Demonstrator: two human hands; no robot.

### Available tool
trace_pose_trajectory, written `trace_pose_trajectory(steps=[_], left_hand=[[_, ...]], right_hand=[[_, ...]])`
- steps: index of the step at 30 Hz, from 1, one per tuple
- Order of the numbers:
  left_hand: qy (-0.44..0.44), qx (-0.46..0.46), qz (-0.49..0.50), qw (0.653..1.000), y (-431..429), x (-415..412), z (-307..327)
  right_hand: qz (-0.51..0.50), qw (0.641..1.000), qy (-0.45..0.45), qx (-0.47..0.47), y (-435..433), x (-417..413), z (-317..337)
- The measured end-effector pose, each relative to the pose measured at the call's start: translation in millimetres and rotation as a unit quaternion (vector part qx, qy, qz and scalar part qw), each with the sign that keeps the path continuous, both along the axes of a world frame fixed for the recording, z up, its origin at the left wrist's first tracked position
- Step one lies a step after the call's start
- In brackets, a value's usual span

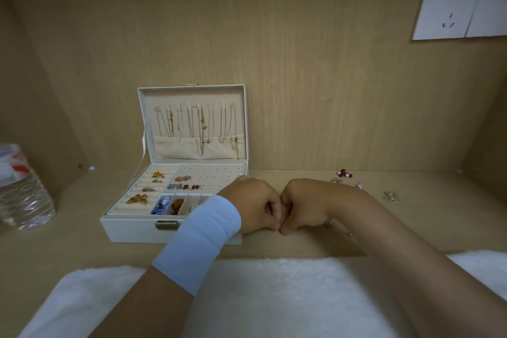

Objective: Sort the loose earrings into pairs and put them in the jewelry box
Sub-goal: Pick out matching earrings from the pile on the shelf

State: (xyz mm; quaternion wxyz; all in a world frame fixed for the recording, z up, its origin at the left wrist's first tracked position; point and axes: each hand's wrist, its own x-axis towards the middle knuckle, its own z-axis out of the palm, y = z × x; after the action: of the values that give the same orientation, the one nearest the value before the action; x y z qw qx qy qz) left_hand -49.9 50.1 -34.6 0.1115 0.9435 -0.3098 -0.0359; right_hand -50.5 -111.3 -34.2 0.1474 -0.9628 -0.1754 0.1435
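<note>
- Head view: the left hand and right hand are curled fingertip to fingertip on the counter. I cannot tell whether they pinch anything.
- The jewelry box stands open at their nine o'clock, with a few pairs already in it.
- Loose earrings wait at two o'clock, so the sorting seems partly done.

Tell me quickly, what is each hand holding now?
Left hand: fingers curled, whether it holds anything cannot be told.
Right hand: the same, cannot be told.
</note>
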Motion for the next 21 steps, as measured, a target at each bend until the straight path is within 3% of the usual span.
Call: trace_pose_trajectory(steps=[6, 10, 13, 16, 21], left_hand=[[0.025, -0.169, 0.045, 0.984, 39, 1, 31], [0.036, -0.283, 0.063, 0.956, 67, -1, 46], [0.056, -0.371, 0.073, 0.924, 82, -3, 47], [0.087, -0.416, 0.089, 0.901, 96, -2, 41], [0.116, -0.407, 0.118, 0.898, 107, 4, 28]], right_hand=[[-0.005, 0.986, -0.057, 0.159, 5, -9, 26], [-0.012, 0.945, -0.071, 0.319, 23, -16, 40], [-0.031, 0.919, -0.062, 0.389, 41, -16, 46], [-0.025, 0.929, -0.049, 0.366, 54, -11, 47], [-0.01, 0.959, -0.028, 0.283, 66, -1, 44]])
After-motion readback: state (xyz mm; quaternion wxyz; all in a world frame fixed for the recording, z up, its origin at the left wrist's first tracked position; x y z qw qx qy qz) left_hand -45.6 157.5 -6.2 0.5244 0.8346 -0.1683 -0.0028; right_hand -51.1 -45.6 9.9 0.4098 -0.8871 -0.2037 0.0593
